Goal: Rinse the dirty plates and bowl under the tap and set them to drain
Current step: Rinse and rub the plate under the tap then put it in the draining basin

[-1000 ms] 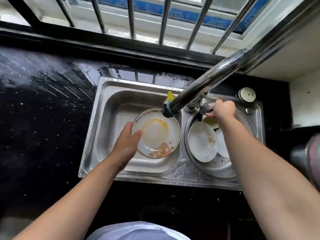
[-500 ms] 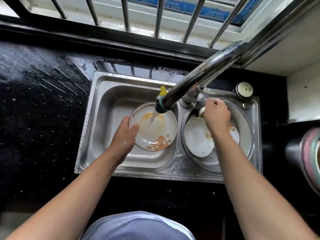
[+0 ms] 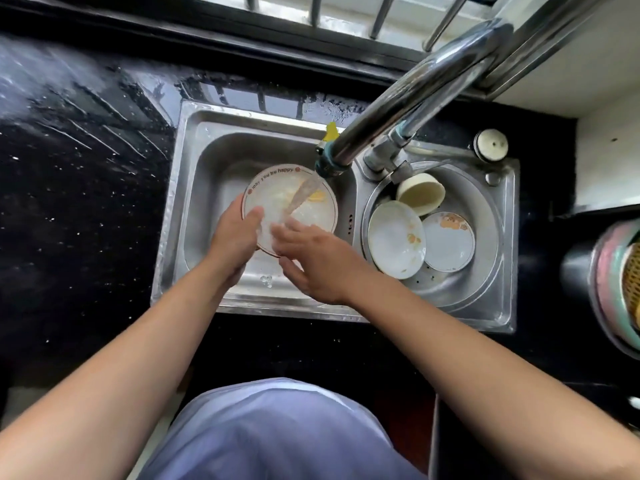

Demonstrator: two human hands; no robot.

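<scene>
Plate (image 3: 289, 199) under tap (image 3: 329, 164) stream, left hand (image 3: 233, 233) grip clamping rim; right hand (image 3: 318, 261) splayed; bowl (image 3: 420, 192) in round basin (image 3: 485, 271).

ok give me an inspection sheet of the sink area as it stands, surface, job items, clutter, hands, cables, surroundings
surface: black countertop, wet and streaked; steel double sink set into it
job's things: lettered plate held under the tap, water running onto it, yellow stain left; two stained plates, larger and smaller, and a cream bowl on its side wait in the round basin
clutter: yellow item behind the spout; round white cap
hands: left hand grips the plate's rim; right hand open, fingers on the plate
cables: nothing seen
surroundings: barred window above; colourful container at right
</scene>
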